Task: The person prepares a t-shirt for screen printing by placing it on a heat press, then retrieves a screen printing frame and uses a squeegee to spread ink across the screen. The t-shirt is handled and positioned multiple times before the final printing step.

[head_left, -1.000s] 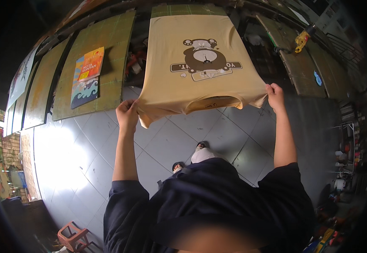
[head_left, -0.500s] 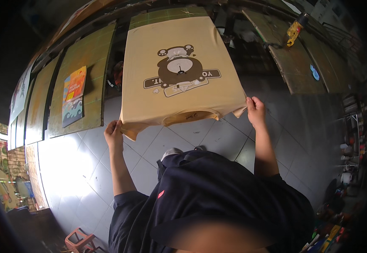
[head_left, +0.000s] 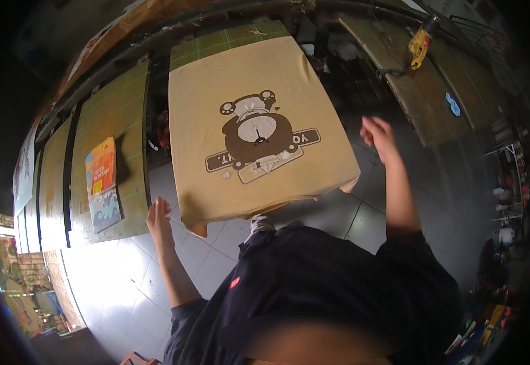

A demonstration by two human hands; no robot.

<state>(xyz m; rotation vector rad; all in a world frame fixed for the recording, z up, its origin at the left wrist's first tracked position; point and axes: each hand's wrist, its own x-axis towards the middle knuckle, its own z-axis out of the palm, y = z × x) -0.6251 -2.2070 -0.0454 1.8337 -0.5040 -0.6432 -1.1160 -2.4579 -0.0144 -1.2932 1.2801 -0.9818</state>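
Observation:
A pale yellow T-shirt (head_left: 189, 115) lies stretched over a green board (head_left: 228, 45), whose far end shows beyond the fabric. On its front is a brown and white bear print (head_left: 256, 146), head toward me. The near hem of the cloth hangs over the board's near end. My left hand (head_left: 159, 216) hovers just left of the shirt's near left corner, fingers loosely bent, holding nothing. Off the right edge is my right hand (head_left: 379, 137), raised and apart from the cloth, its fingers half curled around nothing.
Another green board (head_left: 134, 121) on the left carries an orange and blue booklet (head_left: 101, 170). On the right-hand board (head_left: 393, 55) rests a yellow and black hand tool (head_left: 420, 48). A small light-blue piece (head_left: 453, 104) lies nearby. Grey floor tiles (head_left: 179, 255) show below.
Both hands have let go of the shirt's near corners and moved outward. The shirt now lies closer around the board. The view has shifted, so the boards appear lower.

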